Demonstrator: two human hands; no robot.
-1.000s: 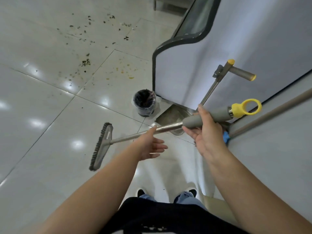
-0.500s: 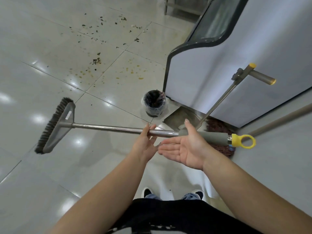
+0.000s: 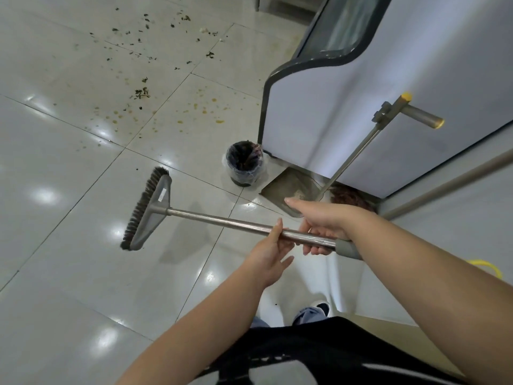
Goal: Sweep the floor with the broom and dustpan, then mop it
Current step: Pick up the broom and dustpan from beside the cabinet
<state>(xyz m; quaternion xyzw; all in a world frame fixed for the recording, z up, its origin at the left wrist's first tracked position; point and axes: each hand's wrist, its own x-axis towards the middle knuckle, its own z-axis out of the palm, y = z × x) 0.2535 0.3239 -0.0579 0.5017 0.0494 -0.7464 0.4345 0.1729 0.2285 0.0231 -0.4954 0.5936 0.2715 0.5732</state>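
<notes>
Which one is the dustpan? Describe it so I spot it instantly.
Find the big white cabinet. At its near bottom corner, right of the small lined bin, the dustpan lies flat on the floor. Unlike the broom, it has a grey tray and its upright handle leans against the cabinet.

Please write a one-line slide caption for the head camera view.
Both hands, left and right, hold the broom above the tiled floor, dustpan beside the cabinet.
</notes>
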